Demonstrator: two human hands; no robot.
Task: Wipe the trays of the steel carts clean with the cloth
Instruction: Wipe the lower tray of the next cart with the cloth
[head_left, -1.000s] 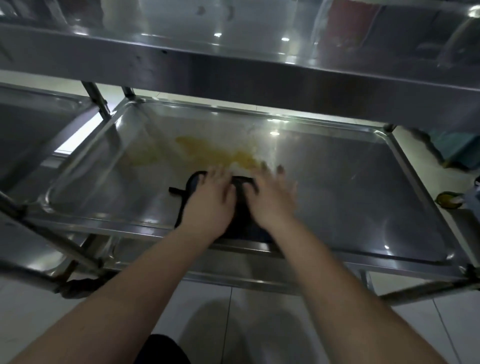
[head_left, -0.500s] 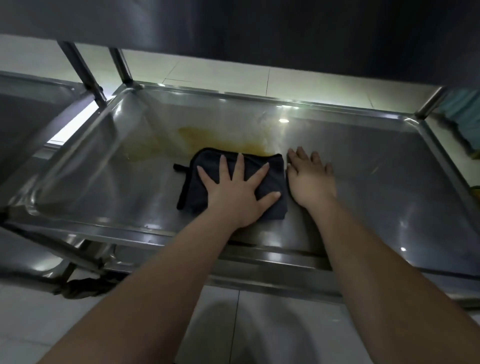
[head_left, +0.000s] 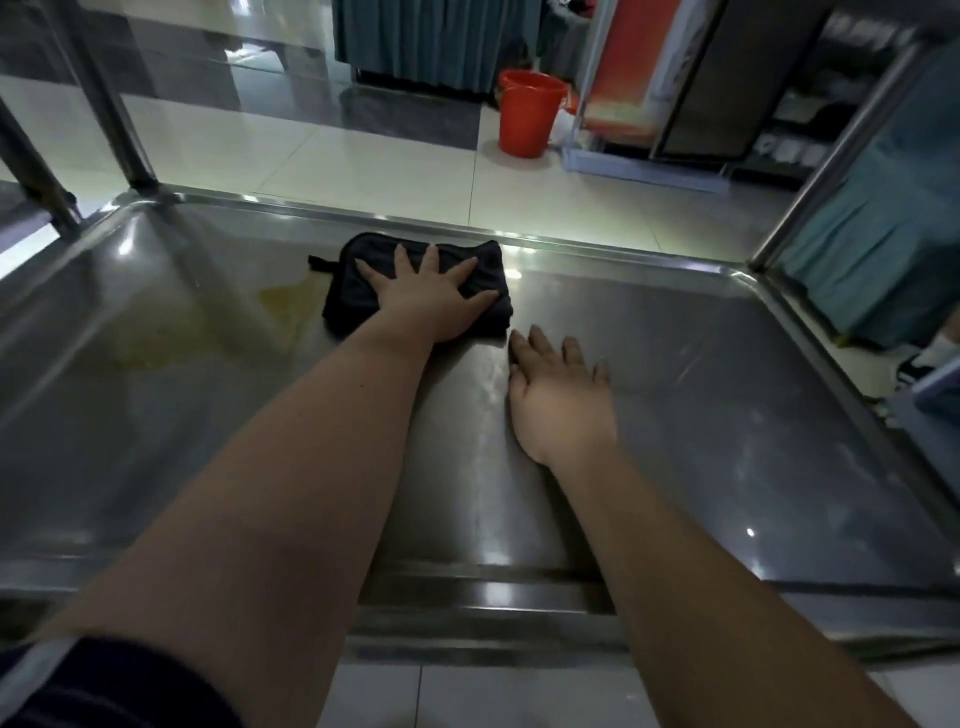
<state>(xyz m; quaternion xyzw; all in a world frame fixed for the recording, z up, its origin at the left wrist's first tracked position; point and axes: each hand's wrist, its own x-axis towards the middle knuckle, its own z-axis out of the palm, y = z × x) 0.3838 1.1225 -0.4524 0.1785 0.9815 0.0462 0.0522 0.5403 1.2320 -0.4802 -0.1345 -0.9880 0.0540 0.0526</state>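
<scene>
The steel tray (head_left: 727, 415) fills most of our view, its far rim running across ahead of us. Beyond that far rim a red bucket (head_left: 527, 111) stands on the tiled floor. A yellowish stain (head_left: 280, 304) spreads over the tray's left half, and its right edge reaches the cloth (head_left: 348, 301). This folded black cloth lies flat on the tray close to the far rim, a little left of the tray's middle. Our left hand (head_left: 431, 301) presses down on it with fingers spread straight, gripping nothing. Our right hand (head_left: 558, 395) rests flat on the bare tray just beside the cloth's near right corner, fingers straight, holding nothing.
</scene>
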